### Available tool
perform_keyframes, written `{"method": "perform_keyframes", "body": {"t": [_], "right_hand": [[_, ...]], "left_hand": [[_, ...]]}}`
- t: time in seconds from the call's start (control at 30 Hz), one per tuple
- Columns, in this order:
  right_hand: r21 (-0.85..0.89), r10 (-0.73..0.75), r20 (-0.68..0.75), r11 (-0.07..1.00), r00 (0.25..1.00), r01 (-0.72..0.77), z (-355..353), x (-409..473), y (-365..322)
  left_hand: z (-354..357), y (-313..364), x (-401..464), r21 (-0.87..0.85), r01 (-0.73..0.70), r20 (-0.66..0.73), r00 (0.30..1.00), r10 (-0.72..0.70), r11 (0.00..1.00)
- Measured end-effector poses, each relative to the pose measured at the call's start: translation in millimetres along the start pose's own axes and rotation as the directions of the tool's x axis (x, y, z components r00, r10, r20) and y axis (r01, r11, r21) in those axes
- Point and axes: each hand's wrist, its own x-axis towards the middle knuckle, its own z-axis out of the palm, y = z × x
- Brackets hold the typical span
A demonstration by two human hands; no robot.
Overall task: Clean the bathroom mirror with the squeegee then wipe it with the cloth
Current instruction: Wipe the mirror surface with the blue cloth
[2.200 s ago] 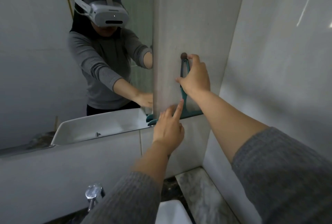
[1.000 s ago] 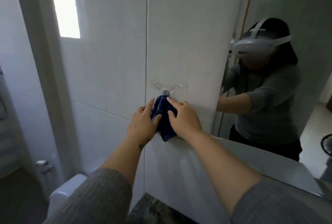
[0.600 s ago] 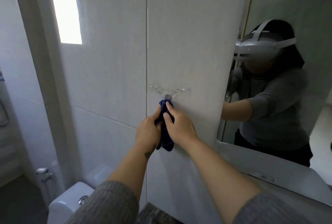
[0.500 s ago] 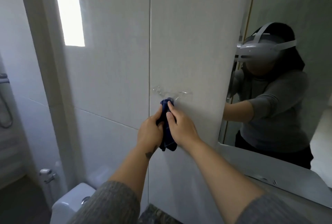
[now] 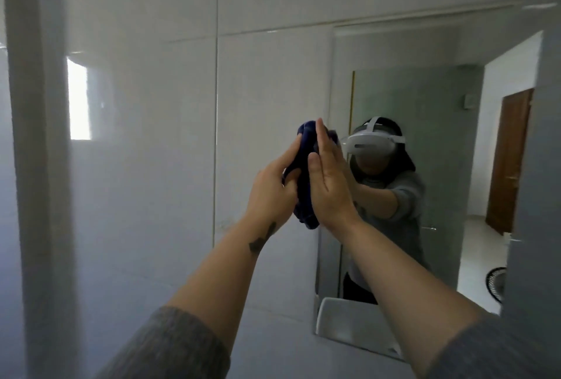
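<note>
A dark blue cloth (image 5: 304, 184) is bunched between my two hands, held up in front of the white tiled wall just left of the mirror's edge. My left hand (image 5: 273, 189) grips its left side with curled fingers. My right hand (image 5: 326, 178) presses flat against its right side, fingers pointing up. The mirror (image 5: 440, 123) fills the right half of the view and reflects a person in a grey sweater with a headset. The squeegee is not in view.
White glossy wall tiles (image 5: 151, 135) cover the left and top. A pale vertical frame (image 5: 39, 166) runs down the far left. The white basin (image 5: 349, 318) shows in the mirror's lower part, and a brown door (image 5: 510, 160) is reflected at right.
The cloth has come off the clear wall hook and both hands have lifted it up and to the right, toward the mirror. The view has swung right and upward.
</note>
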Motion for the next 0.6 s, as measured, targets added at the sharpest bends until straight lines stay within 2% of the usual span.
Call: {"method": "perform_keyframes", "body": {"t": [0.13, 0.27, 0.33, 0.43, 0.6], "right_hand": [[-0.064, 0.004, -0.086, 0.998, 0.996, -0.009, -45.6, 18.7, -7.8], [-0.356, -0.109, -0.163, 0.933, 0.981, 0.045, -82.2, 38.5, -12.6], [-0.483, -0.176, -0.189, 0.873, 0.966, 0.065, -92.8, 50.3, -16.3], [-0.672, -0.269, -0.213, 0.738, 0.939, 0.059, -101.1, 75.8, -22.0], [-0.853, -0.380, -0.202, 0.522, 0.903, 0.029, -97.9, 140.2, -32.7]], "left_hand": [[17.6, 34.9, 26.1, -0.071, -0.087, 0.061, 0.994, 0.091, 0.994], [29.3, 53.0, 46.7, -0.009, -0.140, 0.034, 0.990, 0.140, 0.990], [35.1, 49.9, 52.9, 0.070, -0.113, -0.010, 0.993, 0.114, 0.991], [46.2, 32.5, 53.5, 0.320, -0.038, 0.017, 0.999, 0.034, 0.947], [64.5, 7.0, 64.5, 0.585, -0.095, 0.102, 0.994, 0.043, 0.805]]}}
